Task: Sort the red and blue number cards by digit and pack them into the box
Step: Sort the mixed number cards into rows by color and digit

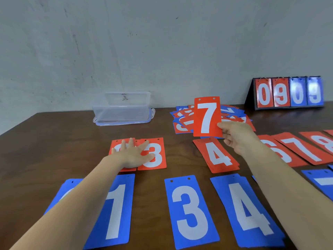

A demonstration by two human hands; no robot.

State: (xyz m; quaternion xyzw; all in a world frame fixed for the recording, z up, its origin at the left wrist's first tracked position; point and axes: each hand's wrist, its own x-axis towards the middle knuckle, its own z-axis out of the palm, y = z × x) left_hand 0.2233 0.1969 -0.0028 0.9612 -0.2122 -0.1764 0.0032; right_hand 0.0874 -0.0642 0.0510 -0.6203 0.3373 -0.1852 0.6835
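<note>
My right hand (pixel 236 137) pinches a red 7 card (pixel 207 117) by its lower right corner and holds it upright above the table. My left hand (pixel 132 153) lies flat with spread fingers on two red cards, a hidden one on the left and a red 3 (pixel 155 156). A loose heap of red and blue cards (pixel 182 117) sits behind the held card. Sorted red cards 4 (pixel 216 156), 6, 7 (pixel 302 148) and 8 lie in a row. Blue 1 (pixel 117 212), 3 (pixel 191 212) and 4 (pixel 248 212) lie nearest me. The clear plastic box (pixel 122 109) stands at the back, open.
A black flip scoreboard (pixel 288 93) showing 0 9 0 9 stands at the back right against the wall. Another blue card (pixel 320 181) lies at the right edge, and a blue card is partly under my left forearm. The brown table (pixel 72 141) meets a grey wall.
</note>
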